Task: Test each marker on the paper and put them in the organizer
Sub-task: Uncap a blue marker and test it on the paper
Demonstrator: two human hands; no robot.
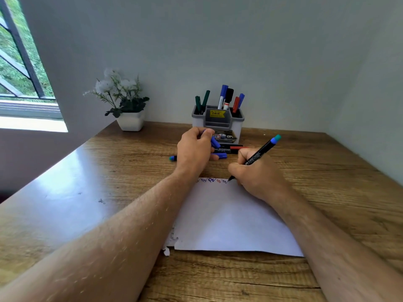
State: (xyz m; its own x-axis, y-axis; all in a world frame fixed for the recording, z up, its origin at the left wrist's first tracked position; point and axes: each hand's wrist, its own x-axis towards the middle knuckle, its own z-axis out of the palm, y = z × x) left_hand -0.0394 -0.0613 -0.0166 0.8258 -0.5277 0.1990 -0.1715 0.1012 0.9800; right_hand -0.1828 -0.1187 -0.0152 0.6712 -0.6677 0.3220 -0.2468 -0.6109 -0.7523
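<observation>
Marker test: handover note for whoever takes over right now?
Right hand holds an uncapped black marker, tip at the far edge of the paper, beside a row of scribbles.
Left hand grips a blue cap.
Organizer at the wall holds six markers.
Done: several tested and stowed.
Left: finish this one, cap and stow it; then the loose markers lying in front of the organizer, partly hidden by the left hand.

The paper (231,216) lay at lower centre on the table (87,188), the organizer (218,123) behind it at centre holding upright markers (222,97), loose markers (229,149) lay between them, and a plant (126,101) stood at centre left.
</observation>
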